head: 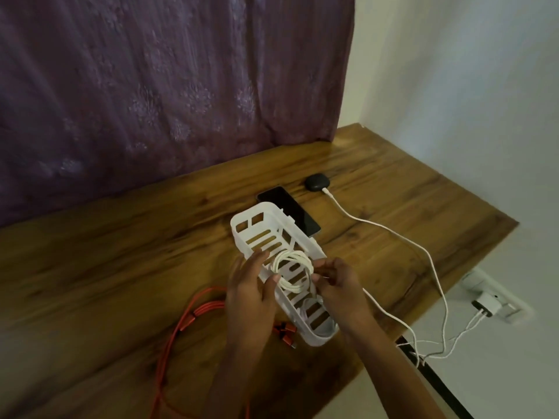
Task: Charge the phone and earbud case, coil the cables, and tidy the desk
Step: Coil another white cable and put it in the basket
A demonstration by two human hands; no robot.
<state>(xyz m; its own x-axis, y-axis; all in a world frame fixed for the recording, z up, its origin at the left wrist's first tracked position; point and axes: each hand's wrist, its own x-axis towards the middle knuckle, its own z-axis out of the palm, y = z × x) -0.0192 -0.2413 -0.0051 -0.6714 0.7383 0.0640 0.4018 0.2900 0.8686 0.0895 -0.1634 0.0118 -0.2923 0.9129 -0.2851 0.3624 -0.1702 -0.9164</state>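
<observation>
A coiled white cable [292, 272] is being held just above the middle of a white slotted basket [273, 217] on the wooden tabletop [121, 252]. The left hand [251, 287] is pinching the coil's left side, thumb in front and fairly straight fingers behind. The right hand [335, 284] is gripping the opposite side with curled fingertips. The cable is thin and matte, wound into several neat round loops, with the basket's slots showing through its centre. Another white loop is lying in the basket's near end, partly hidden by the right wrist.

Just beyond the basket's far corner a dark phone [292, 208] is lying flat, its near edge covered by the rim; whether it is plugged in cannot be told. Farther back a dark earbud case [317, 182] is sitting with a white charging lead [378, 226] plugged into it. The lead is trailing across the tabletop and over its right edge towards a white wall charger [487, 306] in a socket. A red-orange cable [193, 316] is sprawling loose left of the left forearm, its connectors lying beside the basket. A purple patterned curtain [151, 86] is hanging behind the tabletop.
</observation>
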